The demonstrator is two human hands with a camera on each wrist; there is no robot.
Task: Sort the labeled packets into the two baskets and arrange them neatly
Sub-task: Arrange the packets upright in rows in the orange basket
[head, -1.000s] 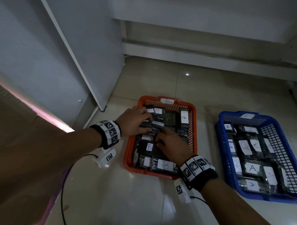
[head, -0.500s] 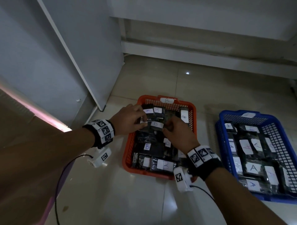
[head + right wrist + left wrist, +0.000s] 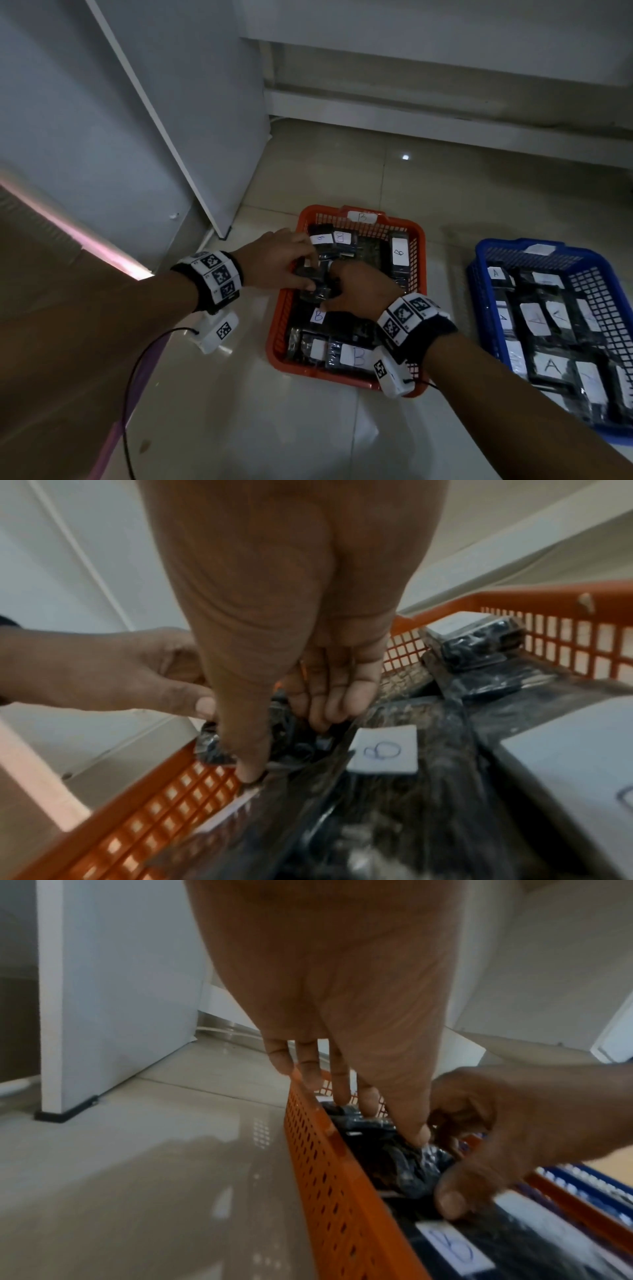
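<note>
packets fill the orange basket; our left hand and right hand together pinch one dark packet at its 9 o'clock side.

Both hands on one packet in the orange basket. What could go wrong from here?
1. Left hand and right hand both pinch the same dark packet; opposing pulls might tear its thin wrap.
2. The orange basket is crowded, so setting it down may shove neighbouring B-labelled packets askew.
3. Its label is hidden under the grip, so a missort into the blue basket could slip by.
</note>
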